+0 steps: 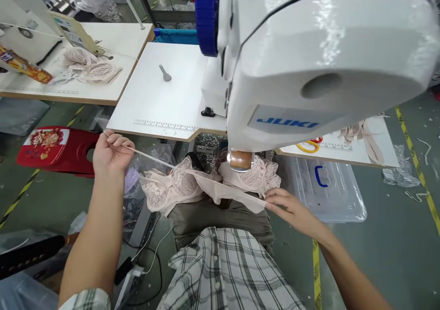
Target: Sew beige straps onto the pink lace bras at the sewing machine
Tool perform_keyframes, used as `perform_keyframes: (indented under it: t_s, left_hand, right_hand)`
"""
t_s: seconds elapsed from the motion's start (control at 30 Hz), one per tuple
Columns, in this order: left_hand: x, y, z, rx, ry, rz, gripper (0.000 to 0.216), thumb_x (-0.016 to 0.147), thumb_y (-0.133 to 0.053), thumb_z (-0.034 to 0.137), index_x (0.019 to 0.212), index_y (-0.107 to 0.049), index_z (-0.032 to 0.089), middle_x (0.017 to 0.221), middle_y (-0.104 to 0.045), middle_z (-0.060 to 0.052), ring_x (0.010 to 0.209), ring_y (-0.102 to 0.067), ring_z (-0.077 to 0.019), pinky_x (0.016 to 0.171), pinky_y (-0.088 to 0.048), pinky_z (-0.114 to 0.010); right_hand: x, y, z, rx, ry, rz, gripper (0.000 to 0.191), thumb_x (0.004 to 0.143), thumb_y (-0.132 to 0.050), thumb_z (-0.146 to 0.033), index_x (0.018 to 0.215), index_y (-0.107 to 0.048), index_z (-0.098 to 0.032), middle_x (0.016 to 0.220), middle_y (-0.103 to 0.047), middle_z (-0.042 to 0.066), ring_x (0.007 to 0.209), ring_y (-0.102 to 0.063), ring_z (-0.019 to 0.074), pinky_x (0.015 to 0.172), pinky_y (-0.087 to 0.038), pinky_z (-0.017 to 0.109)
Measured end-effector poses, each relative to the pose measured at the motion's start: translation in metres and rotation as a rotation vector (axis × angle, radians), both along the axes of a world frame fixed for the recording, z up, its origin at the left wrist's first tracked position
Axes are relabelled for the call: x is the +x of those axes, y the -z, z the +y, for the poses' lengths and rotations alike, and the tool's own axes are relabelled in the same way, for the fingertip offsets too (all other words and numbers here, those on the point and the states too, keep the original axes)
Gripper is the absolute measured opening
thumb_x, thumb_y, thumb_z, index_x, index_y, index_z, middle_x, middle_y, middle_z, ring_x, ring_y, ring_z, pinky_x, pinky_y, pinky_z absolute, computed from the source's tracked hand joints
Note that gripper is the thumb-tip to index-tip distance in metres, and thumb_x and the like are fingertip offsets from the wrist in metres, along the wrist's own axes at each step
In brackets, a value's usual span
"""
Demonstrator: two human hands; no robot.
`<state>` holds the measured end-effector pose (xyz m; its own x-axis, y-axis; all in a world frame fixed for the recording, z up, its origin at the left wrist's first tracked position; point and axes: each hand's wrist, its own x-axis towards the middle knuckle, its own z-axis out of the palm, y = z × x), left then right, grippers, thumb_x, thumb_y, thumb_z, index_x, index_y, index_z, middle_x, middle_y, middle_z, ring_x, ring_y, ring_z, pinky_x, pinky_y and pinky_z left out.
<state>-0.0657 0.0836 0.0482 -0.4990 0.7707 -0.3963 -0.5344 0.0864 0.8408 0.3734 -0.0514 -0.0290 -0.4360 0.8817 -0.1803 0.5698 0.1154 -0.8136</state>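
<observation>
My left hand is closed in a pinch on the end of a thin pale strap, pulled taut up and to the left. The strap runs down to a pink lace bra lying in my lap below the sewing machine. My right hand grips the garment's sheer pink band at its right end, fingers closed on the fabric. A white JUKI sewing machine hangs close over the garment, with a brown knob at its underside.
The white machine table carries a printed ruler and a small grey tool. More pink lace pieces lie on the left table. A red stool stands at left, a clear plastic bin at right, and cables on the floor.
</observation>
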Motion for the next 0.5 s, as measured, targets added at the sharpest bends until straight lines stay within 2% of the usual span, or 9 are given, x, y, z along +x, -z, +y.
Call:
perform_keyframes:
  t_s: [0.07, 0.13, 0.2, 0.23, 0.27, 0.3, 0.4, 0.43, 0.5]
  left_hand:
    - [-0.014, 0.001, -0.002, -0.021, -0.026, 0.016, 0.051, 0.109, -0.005, 0.025, 0.067, -0.033, 0.016, 0.043, -0.026, 0.013, 0.042, -0.026, 0.0062, 0.054, -0.022, -0.008]
    - [-0.020, 0.003, -0.006, -0.032, -0.038, 0.021, 0.051, 0.109, -0.003, 0.023, 0.068, -0.033, 0.016, 0.043, -0.024, 0.013, 0.040, -0.023, 0.0061, 0.053, -0.020, -0.007]
    - [-0.014, 0.009, -0.012, -0.044, -0.025, 0.021, 0.049, 0.110, -0.010, 0.021, 0.069, -0.037, 0.016, 0.044, -0.023, 0.013, 0.038, -0.021, 0.0038, 0.049, -0.020, -0.009]
    - [-0.005, 0.013, -0.017, -0.056, 0.014, 0.017, 0.048, 0.110, -0.017, 0.023, 0.069, -0.040, 0.017, 0.044, -0.024, 0.012, 0.038, -0.020, 0.0022, 0.046, -0.020, -0.010]
    - [0.008, 0.018, -0.022, -0.076, 0.063, 0.009, 0.043, 0.109, -0.030, 0.024, 0.069, -0.044, 0.017, 0.044, -0.025, 0.012, 0.037, -0.020, -0.0004, 0.042, -0.019, -0.014]
    - [0.023, 0.024, -0.029, -0.100, 0.147, -0.007, 0.037, 0.105, -0.046, 0.026, 0.069, -0.049, 0.017, 0.043, -0.027, 0.012, 0.037, -0.020, -0.0017, 0.040, -0.017, -0.016]
    - [0.079, 0.044, -0.051, -0.068, 0.686, -0.034, 0.033, 0.083, -0.076, 0.040, 0.069, -0.056, 0.018, 0.045, -0.034, 0.011, 0.038, -0.023, -0.0030, 0.039, -0.014, -0.019]
    - [0.096, 0.048, -0.059, -0.031, 0.797, -0.051, 0.036, 0.077, -0.078, 0.047, 0.071, -0.057, 0.018, 0.044, -0.031, 0.012, 0.038, -0.021, -0.0034, 0.040, -0.015, -0.020]
    - [0.124, 0.053, -0.074, 0.019, 0.932, -0.037, 0.043, 0.072, -0.077, 0.057, 0.073, -0.058, 0.019, 0.044, -0.028, 0.013, 0.039, -0.020, -0.0040, 0.042, -0.015, -0.020]
  right_hand:
    - [0.004, 0.006, -0.004, -0.093, 0.123, 0.055, 0.042, 0.095, -0.052, -0.059, 0.086, -0.074, -0.024, 0.092, -0.074, 0.008, 0.088, -0.070, 0.0238, 0.077, -0.057, 0.038]
    - [0.003, 0.015, -0.008, -0.091, 0.359, 0.089, 0.044, 0.089, -0.057, -0.065, 0.090, -0.071, -0.023, 0.085, -0.074, 0.008, 0.079, -0.069, 0.0231, 0.069, -0.056, 0.036]
    - [-0.002, 0.025, -0.010, 0.052, 0.687, 0.103, 0.046, 0.083, -0.063, -0.066, 0.093, -0.066, -0.021, 0.081, -0.072, 0.007, 0.071, -0.067, 0.0218, 0.061, -0.053, 0.033]
    - [-0.008, 0.029, -0.010, 0.150, 0.807, 0.095, 0.046, 0.081, -0.065, -0.066, 0.091, -0.064, -0.021, 0.080, -0.071, 0.007, 0.068, -0.066, 0.0211, 0.059, -0.052, 0.033]
    - [-0.014, 0.031, -0.008, 0.226, 0.852, 0.076, 0.044, 0.081, -0.066, -0.064, 0.089, -0.063, -0.021, 0.079, -0.070, 0.008, 0.066, -0.065, 0.0207, 0.058, -0.051, 0.032]
    - [-0.023, 0.031, -0.006, 0.260, 0.814, 0.055, 0.041, 0.081, -0.065, -0.061, 0.085, -0.063, -0.021, 0.078, -0.070, 0.008, 0.065, -0.064, 0.0205, 0.057, -0.050, 0.032]
    - [-0.052, 0.022, 0.005, 0.129, 0.414, 0.064, 0.030, 0.087, -0.059, -0.051, 0.082, -0.068, -0.022, 0.079, -0.072, 0.008, 0.066, -0.065, 0.0207, 0.059, -0.052, 0.033]
    - [-0.062, 0.017, 0.009, 0.062, 0.308, 0.095, 0.028, 0.088, -0.057, -0.047, 0.084, -0.070, -0.022, 0.081, -0.074, 0.007, 0.068, -0.067, 0.0208, 0.060, -0.052, 0.032]
    - [-0.077, 0.007, 0.017, -0.032, 0.213, 0.164, 0.027, 0.089, -0.056, -0.044, 0.088, -0.072, -0.022, 0.087, -0.076, 0.007, 0.073, -0.068, 0.0206, 0.063, -0.054, 0.032]
